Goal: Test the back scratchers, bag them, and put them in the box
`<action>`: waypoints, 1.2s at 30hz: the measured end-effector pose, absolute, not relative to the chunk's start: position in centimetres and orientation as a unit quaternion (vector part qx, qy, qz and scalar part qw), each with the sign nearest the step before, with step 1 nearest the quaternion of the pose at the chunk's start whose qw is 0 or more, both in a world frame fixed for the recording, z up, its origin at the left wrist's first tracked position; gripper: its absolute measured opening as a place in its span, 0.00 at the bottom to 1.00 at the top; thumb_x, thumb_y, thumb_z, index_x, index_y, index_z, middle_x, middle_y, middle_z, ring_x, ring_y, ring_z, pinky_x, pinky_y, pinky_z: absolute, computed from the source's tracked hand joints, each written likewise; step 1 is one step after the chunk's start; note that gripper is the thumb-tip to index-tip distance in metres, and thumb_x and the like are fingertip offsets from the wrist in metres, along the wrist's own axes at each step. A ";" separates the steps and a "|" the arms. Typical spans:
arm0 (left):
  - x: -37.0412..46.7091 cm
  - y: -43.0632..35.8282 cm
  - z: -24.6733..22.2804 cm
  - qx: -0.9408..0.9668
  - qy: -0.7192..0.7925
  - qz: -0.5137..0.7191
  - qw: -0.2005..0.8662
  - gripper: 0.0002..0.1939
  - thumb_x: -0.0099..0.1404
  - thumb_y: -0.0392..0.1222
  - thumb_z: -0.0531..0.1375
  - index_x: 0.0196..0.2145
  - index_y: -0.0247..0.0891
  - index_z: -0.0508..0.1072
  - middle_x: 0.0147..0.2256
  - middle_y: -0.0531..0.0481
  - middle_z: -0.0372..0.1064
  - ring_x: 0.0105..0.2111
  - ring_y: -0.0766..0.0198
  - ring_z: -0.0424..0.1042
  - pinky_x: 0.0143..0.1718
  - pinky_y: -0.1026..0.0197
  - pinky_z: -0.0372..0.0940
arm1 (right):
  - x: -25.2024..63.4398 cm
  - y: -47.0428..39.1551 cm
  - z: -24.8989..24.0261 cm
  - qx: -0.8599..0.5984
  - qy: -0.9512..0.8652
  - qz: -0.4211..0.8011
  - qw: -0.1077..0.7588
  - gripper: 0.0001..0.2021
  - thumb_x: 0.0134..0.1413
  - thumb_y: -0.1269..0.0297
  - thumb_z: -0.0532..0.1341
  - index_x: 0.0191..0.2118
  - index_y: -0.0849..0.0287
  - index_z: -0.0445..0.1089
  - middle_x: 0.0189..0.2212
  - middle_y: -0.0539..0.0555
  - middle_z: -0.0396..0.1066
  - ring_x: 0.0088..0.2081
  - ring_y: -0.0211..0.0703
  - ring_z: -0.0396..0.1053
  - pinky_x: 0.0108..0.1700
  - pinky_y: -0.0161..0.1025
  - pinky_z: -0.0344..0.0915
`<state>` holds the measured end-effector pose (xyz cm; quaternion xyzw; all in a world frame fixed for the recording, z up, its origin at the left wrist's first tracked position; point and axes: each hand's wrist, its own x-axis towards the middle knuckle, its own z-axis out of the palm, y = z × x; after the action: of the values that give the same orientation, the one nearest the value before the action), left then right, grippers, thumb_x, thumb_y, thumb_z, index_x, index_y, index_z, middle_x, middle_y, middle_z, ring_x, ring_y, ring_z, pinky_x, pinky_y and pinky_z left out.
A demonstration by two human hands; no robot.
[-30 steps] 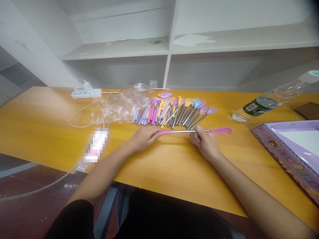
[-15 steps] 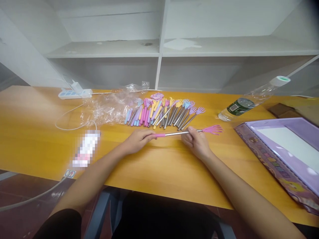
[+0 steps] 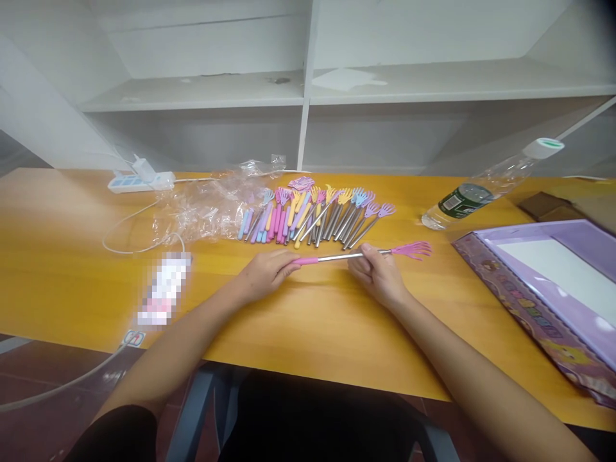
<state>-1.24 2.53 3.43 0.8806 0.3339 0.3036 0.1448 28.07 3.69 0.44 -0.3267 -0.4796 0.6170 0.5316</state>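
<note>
A back scratcher point(image 3: 337, 257) with a pink handle, a metal rod and a pink claw head is held level above the front of the table. My left hand point(image 3: 267, 273) is closed on its pink handle end. Near the claw, my right hand point(image 3: 378, 273) grips the metal rod between thumb and fingers. Just beyond lies a row of back scratcher parts: several loose coloured handles point(image 3: 276, 224) in pink, purple, blue and yellow, and several metal rods with coloured claw heads point(image 3: 353, 215).
Clear plastic wrap point(image 3: 206, 205) and a white power strip point(image 3: 139, 181) lie at the back left, with a blurred-out object point(image 3: 163, 289) nearer. A tilted water bottle point(image 3: 474, 197) is at the right, beyond a purple box point(image 3: 514, 301). White shelves point(image 3: 192, 93) stand behind the wooden table point(image 3: 289, 327).
Both hands keep the same hold on the back scratcher. The view has shifted slightly; otherwise nothing on the table has visibly moved.
</note>
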 end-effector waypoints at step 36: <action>-0.2 1.6 2.7 0.890 0.331 0.282 0.140 0.19 0.84 0.47 0.50 0.55 0.35 0.77 0.42 0.43 0.81 0.39 0.61 0.80 0.43 0.60 0.74 | 26.0 2.1 -0.2 -0.342 -0.499 0.626 0.491 0.32 0.68 0.41 0.64 0.22 0.56 0.54 0.17 0.46 0.47 0.19 0.34 0.45 0.24 0.38 0.39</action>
<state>-0.20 1.60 2.67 0.8897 0.3308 0.2815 0.1403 26.00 2.07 -0.23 -0.3421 -0.4993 0.6263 0.4914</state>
